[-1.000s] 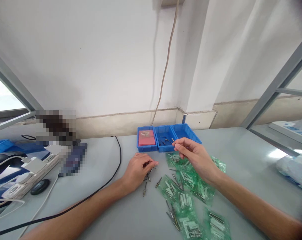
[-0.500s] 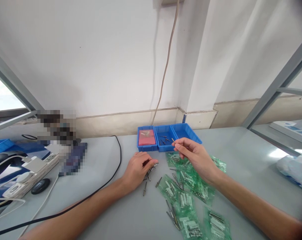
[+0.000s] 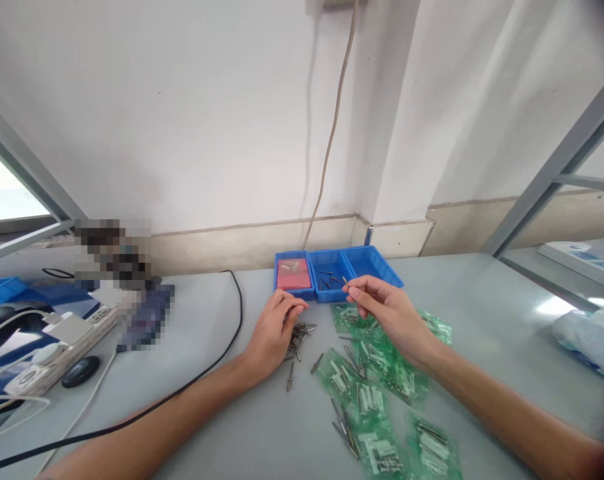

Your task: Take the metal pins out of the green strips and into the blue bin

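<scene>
Presently your right hand (image 3: 389,312) pinches a pin (image 3: 345,280) beside the middle blue bin (image 3: 327,297)'s near rim; your left hand (image 3: 275,330) curls over loose pins (image 3: 302,330), grip unclear.

The left hand (image 3: 275,330) slides forward across the worktop (image 3: 222,373) toward the red-lined blue bin (image 3: 293,277), its fingers (image 3: 293,305) now lifted off the loose metal pins (image 3: 298,333), which lie uncovered.

Dull metal pins (image 3: 299,333), glossy green plastic bags (image 3: 377,373), blue plastic bins (image 3: 332,275), matt table (image 3: 207,400).
</scene>
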The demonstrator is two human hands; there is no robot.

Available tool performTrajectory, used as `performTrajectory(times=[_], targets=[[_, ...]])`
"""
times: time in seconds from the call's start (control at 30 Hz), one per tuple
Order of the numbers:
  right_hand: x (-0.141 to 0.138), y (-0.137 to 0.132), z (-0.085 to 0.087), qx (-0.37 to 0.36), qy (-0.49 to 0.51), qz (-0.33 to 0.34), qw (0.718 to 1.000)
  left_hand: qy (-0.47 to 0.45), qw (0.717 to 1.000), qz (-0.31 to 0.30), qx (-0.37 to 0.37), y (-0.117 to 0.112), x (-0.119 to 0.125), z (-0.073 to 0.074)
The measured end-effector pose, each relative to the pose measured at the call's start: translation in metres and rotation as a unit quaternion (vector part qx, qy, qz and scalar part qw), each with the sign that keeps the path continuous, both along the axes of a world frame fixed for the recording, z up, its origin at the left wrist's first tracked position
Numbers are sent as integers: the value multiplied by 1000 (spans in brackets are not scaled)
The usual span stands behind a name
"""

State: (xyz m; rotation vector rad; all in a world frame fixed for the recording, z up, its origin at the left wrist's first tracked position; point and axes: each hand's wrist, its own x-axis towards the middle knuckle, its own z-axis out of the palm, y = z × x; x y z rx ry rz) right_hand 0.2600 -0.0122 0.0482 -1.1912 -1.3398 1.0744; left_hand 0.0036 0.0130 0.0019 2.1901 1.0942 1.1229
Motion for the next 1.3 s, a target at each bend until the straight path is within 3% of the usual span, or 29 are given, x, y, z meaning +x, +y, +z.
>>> performTrajectory(times=[0.4, 0.53, 0.73, 1.03, 1.3], targets=[[-2, -2, 1, 16, -23, -6, 1000, 46, 998, 19, -42, -4, 2, 5], [-1, -3, -2, 90, -97, -24, 991, 52, 998, 18, -33, -3, 2, 4], [-1, -9, -2, 198, -212, -52, 956, 53, 998, 17, -25, -2, 1, 2], [-3, -7, -2, 111, -77, 3, 991, 27, 999, 6, -36, -2, 1, 4], [-3, -4, 3, 66, -25, 10, 997, 12, 999, -15, -44, -2, 0, 3]])
